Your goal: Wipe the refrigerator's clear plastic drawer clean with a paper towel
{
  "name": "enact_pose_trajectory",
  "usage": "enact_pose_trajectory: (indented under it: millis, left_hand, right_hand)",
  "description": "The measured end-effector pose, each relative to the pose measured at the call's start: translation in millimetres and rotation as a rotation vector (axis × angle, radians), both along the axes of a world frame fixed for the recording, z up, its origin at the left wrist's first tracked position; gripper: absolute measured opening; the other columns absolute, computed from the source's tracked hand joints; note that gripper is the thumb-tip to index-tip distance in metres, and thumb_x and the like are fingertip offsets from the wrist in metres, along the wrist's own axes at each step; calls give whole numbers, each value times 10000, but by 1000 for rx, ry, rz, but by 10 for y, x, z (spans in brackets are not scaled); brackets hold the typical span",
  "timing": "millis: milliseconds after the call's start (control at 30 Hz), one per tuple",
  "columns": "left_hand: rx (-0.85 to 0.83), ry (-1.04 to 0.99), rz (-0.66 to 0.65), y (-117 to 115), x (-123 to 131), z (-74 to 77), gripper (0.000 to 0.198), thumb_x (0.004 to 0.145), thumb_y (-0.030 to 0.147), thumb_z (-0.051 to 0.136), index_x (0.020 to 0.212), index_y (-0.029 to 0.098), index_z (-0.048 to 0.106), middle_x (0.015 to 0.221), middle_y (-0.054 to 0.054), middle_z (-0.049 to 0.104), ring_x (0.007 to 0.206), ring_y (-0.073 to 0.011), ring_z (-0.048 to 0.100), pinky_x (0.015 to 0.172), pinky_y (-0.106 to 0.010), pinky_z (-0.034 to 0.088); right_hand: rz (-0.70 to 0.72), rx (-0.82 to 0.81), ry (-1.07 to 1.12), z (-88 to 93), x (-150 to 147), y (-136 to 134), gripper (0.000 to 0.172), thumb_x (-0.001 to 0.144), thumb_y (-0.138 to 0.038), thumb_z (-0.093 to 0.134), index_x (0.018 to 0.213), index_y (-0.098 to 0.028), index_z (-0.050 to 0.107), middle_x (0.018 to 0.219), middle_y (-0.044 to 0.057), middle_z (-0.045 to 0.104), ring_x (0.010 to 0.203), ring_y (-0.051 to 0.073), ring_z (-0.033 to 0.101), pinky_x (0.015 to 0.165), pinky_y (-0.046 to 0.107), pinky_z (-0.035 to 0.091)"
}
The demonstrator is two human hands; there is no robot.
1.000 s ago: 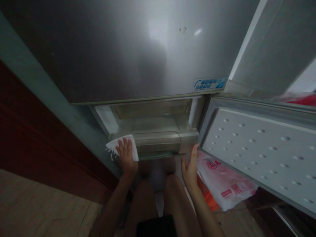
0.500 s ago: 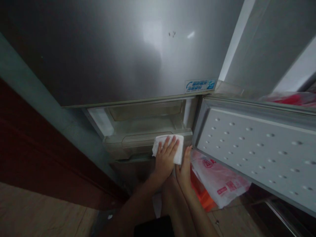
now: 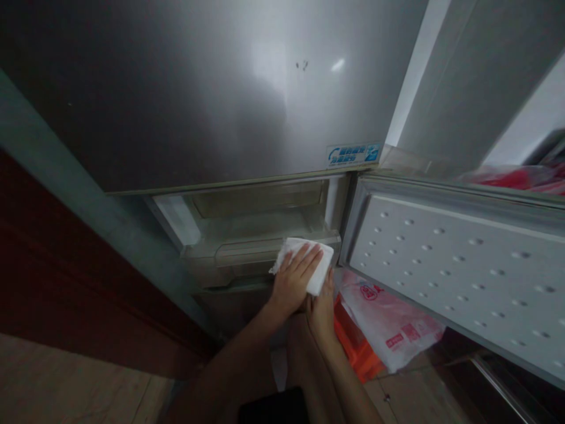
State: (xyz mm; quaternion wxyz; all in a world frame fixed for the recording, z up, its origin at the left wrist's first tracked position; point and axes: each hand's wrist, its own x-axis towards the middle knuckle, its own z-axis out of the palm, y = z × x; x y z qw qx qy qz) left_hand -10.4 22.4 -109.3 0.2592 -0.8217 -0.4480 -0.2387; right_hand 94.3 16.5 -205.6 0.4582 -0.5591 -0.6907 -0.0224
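Note:
A folded white cloth [image 3: 324,254] with a frayed left edge lies against the front of a clear plastic freezer drawer [image 3: 247,253]. My left hand [image 3: 292,284] is spread over the cloth, its fingers stretched across and pressing it to the right half of the drawer front. Just below and to the right, my right hand [image 3: 322,312] is raised beside the cloth's lower corner. Its fingers point up and its thumb stands apart; part of the fingers is hidden behind the cloth, and whether they touch it I cannot tell.
The freezer door [image 3: 441,259] stands open at right. Above is the closed grey upper fridge door [image 3: 198,106]. Under the freezer door sit a white plastic bag [image 3: 397,324] and an orange container [image 3: 359,347]. A dark red panel [image 3: 79,265] borders the left.
My left hand has turned slightly with the cloth, which now tilts down to the right. My right hand has moved left, closer to the cloth. The view has shifted slightly.

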Motion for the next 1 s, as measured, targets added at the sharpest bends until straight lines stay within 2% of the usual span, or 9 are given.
enact_pose_trajectory:
  millis: [67, 133, 233, 333, 433, 533, 667, 867, 1000]
  left_hand:
    - [22, -34, 51, -53, -268, -93, 497, 941, 178, 324, 1437, 213, 323, 1459, -8, 421, 1415, -170, 237, 1175, -415, 143]
    - [68, -83, 109, -117, -578, -182, 507, 914, 121, 325, 1413, 193, 380, 1402, -59, 498, 1415, -180, 240, 1178, -436, 85]
    - [136, -150, 169, -213, -1083, -273, 529, 883, 102, 336, 1409, 125, 385, 1383, -123, 509, 1438, -196, 124, 1178, -456, 51]
    - [199, -289, 261, -288, -1517, -298, 610, 860, 124, 371, 1461, 132, 265, 1475, -149, 373, 1442, -231, 69, 1166, -511, 63]
    - [211, -448, 345, -330, -1728, -271, 690, 833, 112, 391, 1486, 168, 175, 1543, -126, 227, 1443, -265, 60, 1151, -556, 84]
    - [197, -591, 376, -331, -1674, -239, 727, 825, 79, 384, 1494, 201, 127, 1566, -91, 159, 1445, -260, 34, 1153, -558, 79]
    - [227, -719, 417, -264, -1375, -251, 685, 876, 92, 357, 1496, 228, 98, 1572, -80, 129, 1445, -243, 6, 1155, -559, 61]
    - [218, -633, 334, -116, -755, -320, 666, 887, 63, 332, 1492, 247, 122, 1543, -92, 236, 1443, -230, 27, 1147, -586, 56]
    - [95, -515, 261, -64, -277, -296, 651, 879, 63, 357, 1486, 208, 174, 1498, -112, 336, 1440, -227, 7, 1148, -583, 48]
  right_hand:
    - [5, -13, 8, -103, 49, -28, 732, 868, -96, 329, 1497, -146, -43, 1552, 148, 87, 1432, 284, 43, 1080, 582, 276]
    - [13, -39, 11, -108, 48, -31, 726, 885, -106, 329, 1497, -162, -57, 1559, 126, 67, 1434, 273, 23, 1096, 566, 254]
    - [23, -52, 29, -55, 22, -29, 721, 897, -115, 331, 1495, -172, -66, 1561, 117, 59, 1435, 263, 17, 1102, 557, 247]
    - [39, -58, 37, -30, 20, -39, 717, 906, -125, 332, 1494, -179, -75, 1562, 119, 38, 1435, 266, 12, 1104, 568, 232]
    - [57, -58, 38, -38, 34, -44, 715, 909, -126, 327, 1493, -184, -81, 1562, 122, 12, 1434, 274, -3, 1097, 584, 229]
    - [59, -52, 34, -54, 40, -38, 718, 905, -118, 319, 1491, -188, -90, 1562, 122, 11, 1434, 274, -14, 1091, 593, 232]
    - [59, -48, 47, -71, 39, -27, 725, 898, -115, 320, 1491, -197, -88, 1564, 113, 7, 1434, 270, -6, 1089, 589, 238]
    - [63, -50, 67, -92, 27, 0, 725, 883, -78, 288, 1493, -223, -78, 1567, 89, 3, 1436, 261, 9, 1092, 592, 230]
    - [60, -56, 68, -175, 29, -29, 734, 871, -75, 295, 1494, -204, -70, 1565, 104, 5, 1435, 271, 9, 1084, 602, 241]
